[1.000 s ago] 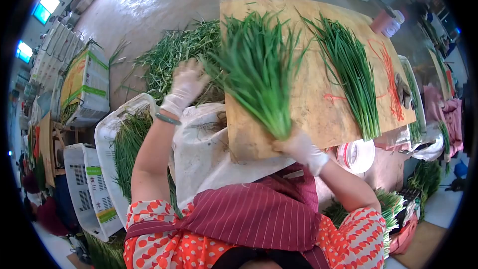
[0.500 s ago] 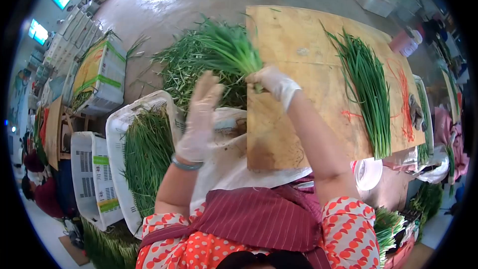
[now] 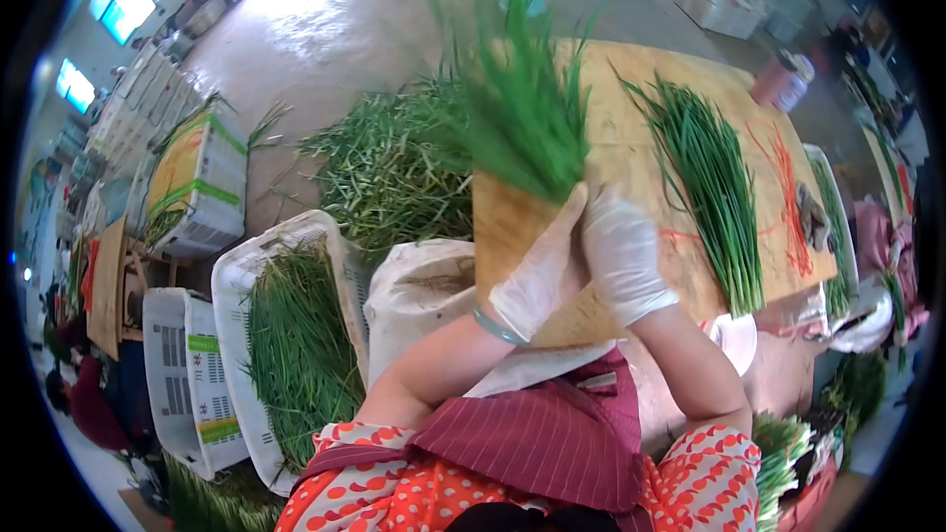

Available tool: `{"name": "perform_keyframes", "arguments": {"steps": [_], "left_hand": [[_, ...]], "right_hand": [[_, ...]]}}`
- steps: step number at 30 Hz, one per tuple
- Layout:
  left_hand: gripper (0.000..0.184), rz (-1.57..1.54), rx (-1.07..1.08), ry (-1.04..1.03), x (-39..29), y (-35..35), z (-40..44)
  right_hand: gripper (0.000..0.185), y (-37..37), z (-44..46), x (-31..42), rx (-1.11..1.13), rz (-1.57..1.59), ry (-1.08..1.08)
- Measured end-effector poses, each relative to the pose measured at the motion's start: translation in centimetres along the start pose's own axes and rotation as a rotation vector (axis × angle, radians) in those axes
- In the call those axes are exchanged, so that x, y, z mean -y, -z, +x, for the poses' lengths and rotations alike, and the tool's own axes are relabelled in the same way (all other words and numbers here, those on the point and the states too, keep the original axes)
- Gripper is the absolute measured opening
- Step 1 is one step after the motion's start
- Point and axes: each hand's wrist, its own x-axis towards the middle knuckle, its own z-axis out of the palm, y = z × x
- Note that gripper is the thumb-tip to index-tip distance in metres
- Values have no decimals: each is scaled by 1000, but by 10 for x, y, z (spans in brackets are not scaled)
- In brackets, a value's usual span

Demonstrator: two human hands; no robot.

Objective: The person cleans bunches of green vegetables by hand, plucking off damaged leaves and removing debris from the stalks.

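A bunch of garlic chives [image 3: 532, 118] stands nearly upright over the wooden board, its leaf tips blurred by motion. Around its base, my left hand [image 3: 547, 271] and my right hand [image 3: 623, 246] are closed side by side, both in thin whitish gloves. The stem ends are hidden inside the hands. To the right of them, a second, larger bunch of chives [image 3: 708, 192] lies on the wooden board [image 3: 611, 138], leaves pointing away from me. Red ties [image 3: 783, 192] lie beyond it, near a dark glove [image 3: 813, 219].
Loose green trimmings [image 3: 394, 167] are heaped on the floor left of the board. A white crate [image 3: 350, 286] full of chives stands nearer, with another white crate [image 3: 177, 374] beside it. A white sack [image 3: 394, 281] lies against the board, and a pink bottle [image 3: 783, 79] stands at its far right.
My right hand has brought the bunch from the trimmings rightward over the board and turned it upright. My left hand, open and apart before, has moved right and closed at the stems.
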Motion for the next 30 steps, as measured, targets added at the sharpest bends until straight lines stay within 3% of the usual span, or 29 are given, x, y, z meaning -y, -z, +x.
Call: {"name": "perform_keyframes", "arguments": {"steps": [1,3,4,5,7,8,9,11,12,13,15,16,18,20,21,23,25,27,28,30], "left_hand": [[43,-10,-4,20,14,14,-2],[45,-120,-190,51,36,44,-4],[42,-847,47,161,37,50,-8],[40,-1512,179,449,38,56,-11],[33,-387,-87,-12,44,52,-15],[35,-506,-103,86,40,54,-18],[35,-508,-110,91,38,56,-20],[43,-316,-112,154,34,64,-23],[44,-319,-194,194,32,32,-32],[44,-332,-211,210,34,39,-33],[44,-157,-249,23,36,57,-30],[39,-76,-239,13,34,60,-31],[39,-196,-143,105,30,69,-35],[38,-198,-307,-12,37,37,-41],[38,-194,-304,-11,36,40,-40],[38,-161,-214,66,32,52,-40],[31,-314,-133,235,27,51,-44],[29,-330,-51,124,33,71,-40],[27,-169,-154,98,33,75,-40],[28,-163,-173,102,34,79,-40]], "right_hand": [[40,-9,-17,1,149,4,116],[43,-11,-42,6,241,-23,105],[46,-11,-50,7,316,-46,104],[46,-6,-56,3,323,-49,100],[46,11,-64,-6,126,148,231],[62,9,-70,-10,56,278,235],[62,9,-74,-14,64,280,231],[70,15,-81,-24,86,639,268],[64,28,-76,-33,450,995,84],[64,23,-82,-33,472,1000,68],[57,3,-92,-29,-258,989,-46],[56,-13,-98,-18,-319,1048,-240],[55,-20,-94,-3,-269,975,-195],[54,-27,-89,18,-132,701,6],[54,-28,-88,17,-137,701,4],[54,-32,-84,11,-262,1013,8],[50,-25,-74,1,-213,1148,-105],[46,-24,-62,-6,-145,1319,-257],[46,-21,-54,-8,-165,1250,-230],[43,-26,-46,-5,-141,1174,-140]]}}
